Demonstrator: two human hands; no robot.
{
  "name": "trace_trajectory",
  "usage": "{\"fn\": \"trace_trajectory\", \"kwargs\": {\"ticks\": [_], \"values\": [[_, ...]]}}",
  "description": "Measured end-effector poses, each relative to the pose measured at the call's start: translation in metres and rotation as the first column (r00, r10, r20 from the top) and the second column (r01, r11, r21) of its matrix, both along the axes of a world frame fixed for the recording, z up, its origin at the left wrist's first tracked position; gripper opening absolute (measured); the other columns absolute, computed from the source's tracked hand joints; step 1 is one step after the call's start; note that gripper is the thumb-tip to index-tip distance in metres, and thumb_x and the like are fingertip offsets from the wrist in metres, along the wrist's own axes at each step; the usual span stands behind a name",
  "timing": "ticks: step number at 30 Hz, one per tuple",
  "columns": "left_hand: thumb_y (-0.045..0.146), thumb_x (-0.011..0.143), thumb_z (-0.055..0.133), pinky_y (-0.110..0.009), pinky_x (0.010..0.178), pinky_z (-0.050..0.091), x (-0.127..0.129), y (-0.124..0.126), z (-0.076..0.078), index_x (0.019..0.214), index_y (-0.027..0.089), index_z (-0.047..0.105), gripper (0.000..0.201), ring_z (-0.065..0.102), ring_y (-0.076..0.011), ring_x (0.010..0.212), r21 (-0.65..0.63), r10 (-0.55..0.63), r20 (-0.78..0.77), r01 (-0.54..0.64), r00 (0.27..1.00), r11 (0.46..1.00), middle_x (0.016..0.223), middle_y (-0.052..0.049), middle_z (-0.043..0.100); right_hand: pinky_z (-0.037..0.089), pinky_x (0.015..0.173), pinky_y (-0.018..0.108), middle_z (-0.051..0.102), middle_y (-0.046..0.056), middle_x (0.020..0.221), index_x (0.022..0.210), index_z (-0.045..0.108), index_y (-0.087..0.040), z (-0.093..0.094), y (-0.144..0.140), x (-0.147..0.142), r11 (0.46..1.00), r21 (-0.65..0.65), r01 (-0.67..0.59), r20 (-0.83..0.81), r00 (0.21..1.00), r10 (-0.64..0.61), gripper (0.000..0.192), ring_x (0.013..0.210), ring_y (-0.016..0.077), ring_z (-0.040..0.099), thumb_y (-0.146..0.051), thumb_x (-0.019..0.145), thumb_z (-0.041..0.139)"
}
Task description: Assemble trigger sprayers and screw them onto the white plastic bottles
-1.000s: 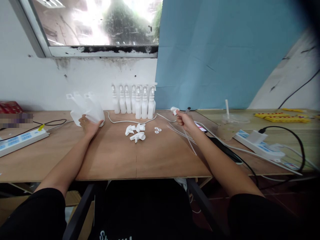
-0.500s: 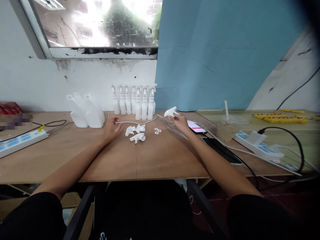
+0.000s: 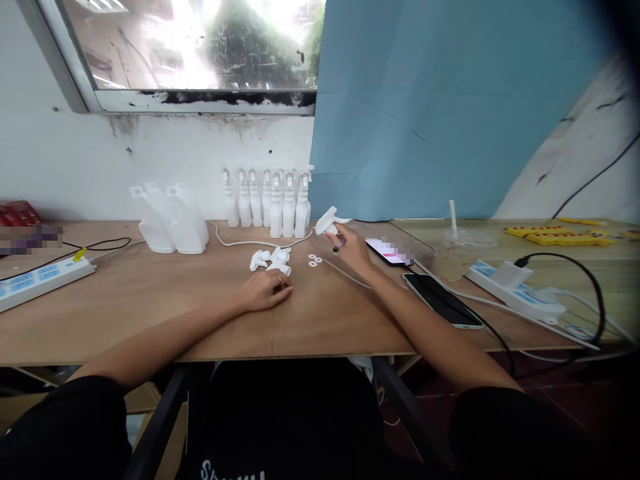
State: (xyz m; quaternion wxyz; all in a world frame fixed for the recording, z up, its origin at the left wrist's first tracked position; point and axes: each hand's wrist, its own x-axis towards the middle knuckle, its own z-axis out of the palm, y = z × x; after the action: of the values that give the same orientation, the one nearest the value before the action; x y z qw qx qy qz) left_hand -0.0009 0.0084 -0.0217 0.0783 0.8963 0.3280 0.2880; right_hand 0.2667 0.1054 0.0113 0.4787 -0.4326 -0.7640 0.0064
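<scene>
My right hand (image 3: 350, 248) holds a white trigger sprayer head (image 3: 327, 221) raised above the wooden table (image 3: 200, 313), with a dark pen-like thing also between its fingers. Thin white dip tubes (image 3: 347, 273) lie under that hand. My left hand (image 3: 265, 290) rests on the table, fingers curled over one of the loose white sprayer heads (image 3: 270, 259) in a small pile. Small white washers (image 3: 315, 259) lie between the two hands.
Assembled white spray bottles (image 3: 267, 203) stand in a row at the wall, with two capless white bottles (image 3: 170, 220) to their left. Two phones (image 3: 440, 300) lie at right beside a plastic cup (image 3: 453, 253). Power strips (image 3: 43, 277) and cables sit at both ends.
My left hand left the capless bottles and moved right to the pile of sprayer heads. My right hand drew in toward the middle with the sprayer head.
</scene>
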Motion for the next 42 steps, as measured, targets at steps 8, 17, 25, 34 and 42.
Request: {"fn": "trace_trajectory", "kwargs": {"ticks": [8,17,25,34,42], "values": [[0.049,0.080,0.069,-0.024,0.048,0.049,-0.001,0.015,-0.002,0.114,0.026,0.043,0.048,0.061,-0.0143,0.071,-0.453,0.206,0.742,0.250,0.638,0.856,0.105,-0.004,0.056,0.047,0.074,0.035,0.069,0.009,0.084,0.110,0.066,-0.023,-0.012,-0.028,-0.039,0.960,0.098,-0.261,0.160,0.957,0.244,0.029,0.073,0.0232,0.061,-0.041,0.090,0.056],[0.048,0.082,0.064,-0.025,0.043,0.051,-0.003,0.012,0.002,0.095,0.013,0.056,0.039,0.061,-0.0173,0.064,-0.562,0.260,0.772,0.430,0.580,0.707,0.077,-0.006,0.060,0.048,0.070,0.032,0.067,0.008,0.091,0.115,0.060,-0.019,-0.021,-0.059,-0.069,0.834,-0.005,-0.551,0.137,0.826,0.547,0.039,0.072,0.0185,0.062,-0.050,0.091,0.054],[0.057,0.085,0.047,-0.014,0.030,0.020,-0.009,0.021,0.002,0.083,0.016,0.048,0.040,0.041,-0.0075,0.041,-0.606,0.380,0.794,0.583,0.474,0.541,0.068,-0.001,0.054,0.032,0.044,0.022,0.042,-0.004,0.064,0.090,0.055,-0.021,-0.016,-0.071,-0.070,0.761,-0.228,-0.608,-0.461,0.756,0.465,0.043,0.046,0.0085,0.039,-0.061,0.095,0.038],[0.059,0.079,0.065,-0.013,0.031,0.011,-0.008,0.018,0.005,0.074,0.019,0.041,0.047,0.029,-0.0035,0.034,-0.634,0.436,0.761,0.411,0.480,0.654,0.052,0.007,0.039,0.045,0.063,0.026,0.068,0.004,0.086,0.088,0.066,-0.020,-0.015,-0.083,-0.077,0.803,0.001,-0.596,-0.095,0.799,0.594,0.015,0.076,0.0158,0.061,-0.034,0.086,0.065],[0.057,0.079,0.066,-0.015,0.031,0.013,-0.008,0.019,0.001,0.074,0.018,0.044,0.044,0.031,-0.0041,0.034,-0.650,0.427,0.729,0.346,0.535,0.677,0.051,0.005,0.044,0.046,0.068,0.027,0.067,0.002,0.083,0.091,0.064,-0.021,-0.027,-0.076,-0.079,0.835,-0.018,-0.549,-0.027,0.835,0.549,0.011,0.072,0.0143,0.060,-0.028,0.092,0.055]]}}
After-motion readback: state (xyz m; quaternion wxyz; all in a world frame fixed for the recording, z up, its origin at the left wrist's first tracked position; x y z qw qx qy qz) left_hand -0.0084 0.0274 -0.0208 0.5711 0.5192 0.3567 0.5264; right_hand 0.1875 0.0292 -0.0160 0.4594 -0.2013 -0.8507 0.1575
